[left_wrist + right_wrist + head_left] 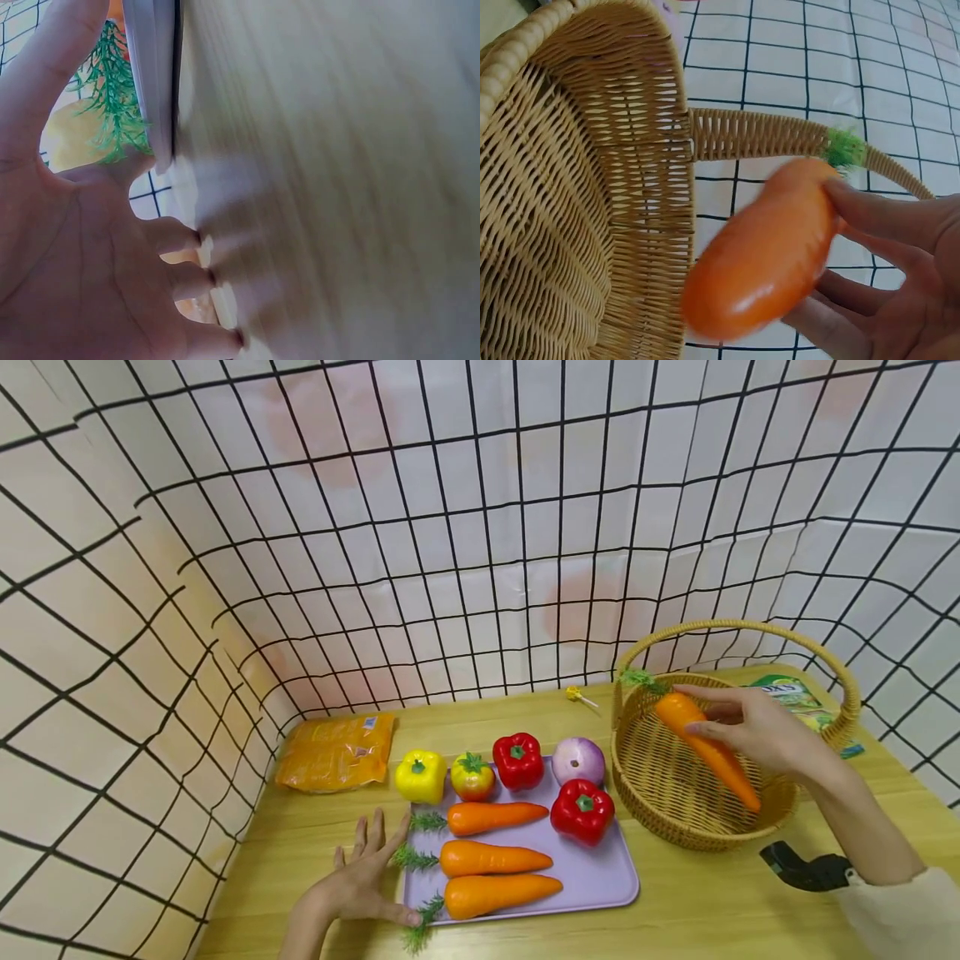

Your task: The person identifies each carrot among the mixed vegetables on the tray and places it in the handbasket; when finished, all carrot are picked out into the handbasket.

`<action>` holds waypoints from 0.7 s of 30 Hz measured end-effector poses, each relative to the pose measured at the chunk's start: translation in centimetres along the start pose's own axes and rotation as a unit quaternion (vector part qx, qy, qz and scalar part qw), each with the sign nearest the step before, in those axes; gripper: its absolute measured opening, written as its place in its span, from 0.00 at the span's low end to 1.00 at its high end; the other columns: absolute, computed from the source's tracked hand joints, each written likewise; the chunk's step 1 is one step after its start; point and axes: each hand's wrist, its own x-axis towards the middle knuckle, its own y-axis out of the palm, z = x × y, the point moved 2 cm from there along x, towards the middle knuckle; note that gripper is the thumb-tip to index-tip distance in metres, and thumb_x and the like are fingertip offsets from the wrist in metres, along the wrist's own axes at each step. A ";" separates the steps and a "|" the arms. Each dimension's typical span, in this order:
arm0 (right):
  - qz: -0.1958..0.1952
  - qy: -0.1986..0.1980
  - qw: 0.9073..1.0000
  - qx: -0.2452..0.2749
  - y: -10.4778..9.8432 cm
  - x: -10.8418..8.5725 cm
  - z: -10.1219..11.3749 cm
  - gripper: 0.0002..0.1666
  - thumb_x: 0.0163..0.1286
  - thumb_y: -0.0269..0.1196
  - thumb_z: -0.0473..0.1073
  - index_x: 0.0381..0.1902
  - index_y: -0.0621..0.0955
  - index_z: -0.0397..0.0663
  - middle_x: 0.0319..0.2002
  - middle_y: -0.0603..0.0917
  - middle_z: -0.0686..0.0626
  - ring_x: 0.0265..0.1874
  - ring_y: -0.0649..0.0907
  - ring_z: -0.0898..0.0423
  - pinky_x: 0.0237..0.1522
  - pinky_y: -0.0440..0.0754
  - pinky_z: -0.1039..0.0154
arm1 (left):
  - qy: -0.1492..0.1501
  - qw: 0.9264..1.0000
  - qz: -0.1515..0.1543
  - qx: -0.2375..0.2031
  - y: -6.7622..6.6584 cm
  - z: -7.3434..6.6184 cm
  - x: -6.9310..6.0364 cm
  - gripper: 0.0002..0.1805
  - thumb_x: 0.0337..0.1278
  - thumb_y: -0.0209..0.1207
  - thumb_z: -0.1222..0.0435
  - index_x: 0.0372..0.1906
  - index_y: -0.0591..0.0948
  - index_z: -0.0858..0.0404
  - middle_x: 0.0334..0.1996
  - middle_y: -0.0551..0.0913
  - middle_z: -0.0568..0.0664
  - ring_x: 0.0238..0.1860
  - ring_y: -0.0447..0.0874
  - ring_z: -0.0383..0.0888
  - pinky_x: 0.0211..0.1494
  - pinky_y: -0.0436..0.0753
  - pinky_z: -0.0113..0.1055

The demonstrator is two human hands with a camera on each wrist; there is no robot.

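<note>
My right hand [757,727] pinches a carrot [708,747] over the wicker basket [675,831], its green top toward the back left. The right wrist view shows the same carrot [761,255] between thumb and fingers, beside the basket wall [649,187]. Fingers spread, my left hand [360,881] rests at the left edge of the lilac tray [592,889], its thumb by the leafy top of the nearest carrot [498,893]. In the left wrist view the left hand [90,247] has its fingertips on the table beside the tray rim [154,82].
Two more carrots [495,857], two red peppers [582,812], a tomato [473,779] and an onion [578,761] are on the tray. A yellow pepper [421,777] sits at its corner. An orange packet [335,753], lollipop [581,697] and green packet [795,697] lie farther back.
</note>
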 end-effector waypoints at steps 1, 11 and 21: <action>-0.008 -0.001 1.000 0.002 -0.1 0.0 -0.1 0.34 0.79 0.61 0.45 0.78 0.67 0.42 0.59 0.80 0.20 0.53 0.84 0.32 0.33 0.84 0.67 | -0.001 1.000 0.001 -0.001 0.0 0.0 0.0 0.76 0.35 0.81 0.43 0.85 0.41 0.49 0.80 0.22 0.71 0.79 0.14 0.74 0.69 0.26 0.83; -0.087 0.016 0.995 0.044 -0.8 0.6 -0.5 0.32 0.79 0.61 0.48 0.76 0.70 0.45 0.61 0.77 0.20 0.37 0.85 0.64 0.25 0.86 0.64 | -0.003 1.000 -0.003 0.007 0.1 -0.1 0.0 0.76 0.35 0.81 0.43 0.85 0.42 0.49 0.80 0.23 0.72 0.79 0.16 0.74 0.69 0.28 0.83; -0.083 0.053 0.993 0.066 -1.5 2.1 -0.9 0.34 0.78 0.62 0.50 0.76 0.70 0.45 0.64 0.76 0.21 0.32 0.85 0.68 0.28 0.89 0.64 | -0.005 1.000 -0.005 0.015 0.0 -0.1 0.0 0.75 0.35 0.81 0.43 0.85 0.42 0.49 0.80 0.24 0.71 0.79 0.17 0.74 0.70 0.29 0.83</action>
